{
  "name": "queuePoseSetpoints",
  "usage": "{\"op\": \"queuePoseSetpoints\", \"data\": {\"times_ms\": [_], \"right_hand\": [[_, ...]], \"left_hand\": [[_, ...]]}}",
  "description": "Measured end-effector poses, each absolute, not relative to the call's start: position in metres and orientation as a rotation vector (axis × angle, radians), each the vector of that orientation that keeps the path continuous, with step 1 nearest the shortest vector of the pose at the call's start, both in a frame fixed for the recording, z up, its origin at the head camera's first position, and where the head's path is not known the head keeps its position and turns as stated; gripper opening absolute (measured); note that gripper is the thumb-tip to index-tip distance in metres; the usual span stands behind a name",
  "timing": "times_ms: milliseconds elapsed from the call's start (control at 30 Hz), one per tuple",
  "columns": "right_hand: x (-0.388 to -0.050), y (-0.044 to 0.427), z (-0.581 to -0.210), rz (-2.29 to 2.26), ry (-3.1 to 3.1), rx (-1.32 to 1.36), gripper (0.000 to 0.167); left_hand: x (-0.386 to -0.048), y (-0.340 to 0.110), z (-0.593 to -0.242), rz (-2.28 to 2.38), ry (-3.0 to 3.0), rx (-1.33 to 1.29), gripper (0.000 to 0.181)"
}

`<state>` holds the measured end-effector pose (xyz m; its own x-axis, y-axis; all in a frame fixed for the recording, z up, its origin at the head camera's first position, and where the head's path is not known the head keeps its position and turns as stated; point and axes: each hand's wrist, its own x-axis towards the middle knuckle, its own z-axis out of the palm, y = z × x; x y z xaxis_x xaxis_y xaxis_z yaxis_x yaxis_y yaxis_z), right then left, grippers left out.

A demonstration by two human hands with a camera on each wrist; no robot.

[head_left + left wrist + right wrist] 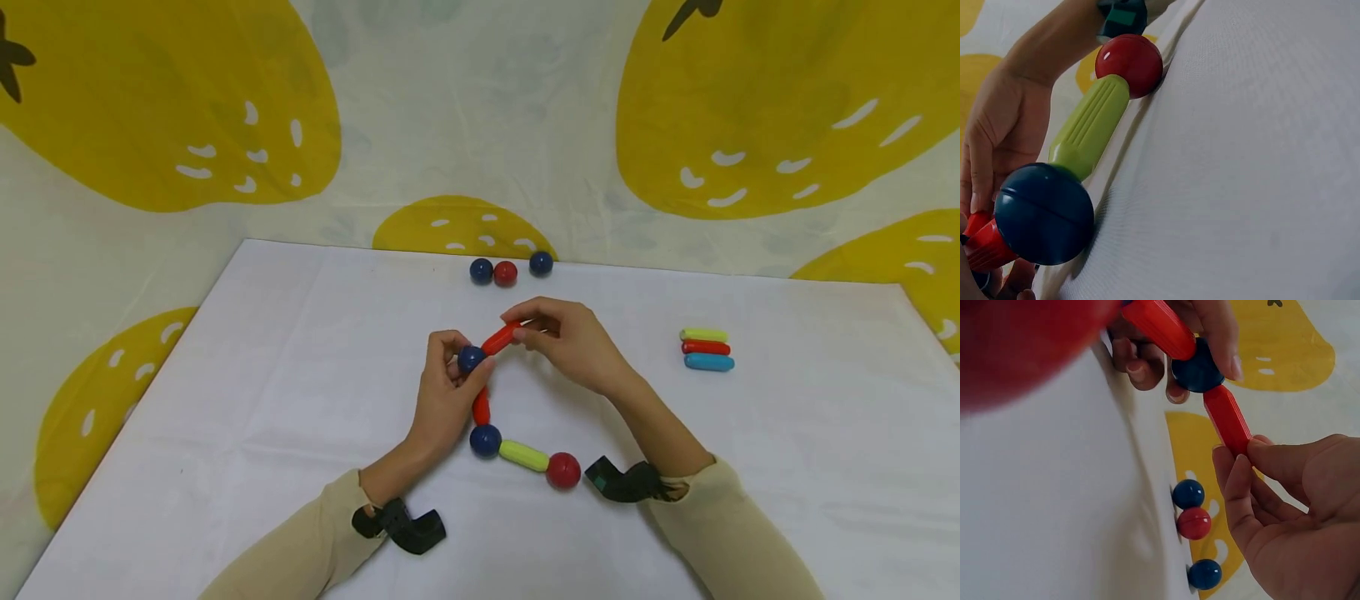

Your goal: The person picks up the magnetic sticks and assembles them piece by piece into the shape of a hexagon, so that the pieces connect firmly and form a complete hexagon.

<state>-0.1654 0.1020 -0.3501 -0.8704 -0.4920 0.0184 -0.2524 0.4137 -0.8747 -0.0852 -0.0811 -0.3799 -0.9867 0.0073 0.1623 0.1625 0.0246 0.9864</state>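
My left hand [447,395] grips a dark blue ball [471,359] between thumb and fingers. One end of a red rod [1227,422] touches that ball, and my right hand [573,342] pinches the rod's other end. From the held ball a second red rod [482,407] runs down to another blue ball [1045,214]. A yellow-green rod [523,456] joins this lower ball to a red ball [563,471], which sits near the right wrist. In the left wrist view, the left hand is mostly cut off at the lower left corner.
Along the table's back edge stand a blue ball [482,271], a red ball [506,273] and another blue ball [541,263]. At the right lie a yellow-green rod [704,335], a red rod [706,347] and a light blue rod [708,362] on the white table [247,350].
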Motion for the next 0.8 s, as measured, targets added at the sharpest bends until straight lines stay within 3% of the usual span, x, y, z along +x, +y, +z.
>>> {"op": "queuePoseSetpoints", "data": {"times_ms": [400,800], "right_hand": [[-0.157,0.091,-0.355,-1.464,2.502,-0.69,0.02],[-0.159,0.094,-0.352,-1.381,2.506,-0.704,0.022]], "left_hand": [[-0.084,-0.08,-0.376,-1.853,-2.269,-0.07,0.036],[-0.094,-0.084,-0.413,-1.865,-2.199,-0.116,0.028]]}}
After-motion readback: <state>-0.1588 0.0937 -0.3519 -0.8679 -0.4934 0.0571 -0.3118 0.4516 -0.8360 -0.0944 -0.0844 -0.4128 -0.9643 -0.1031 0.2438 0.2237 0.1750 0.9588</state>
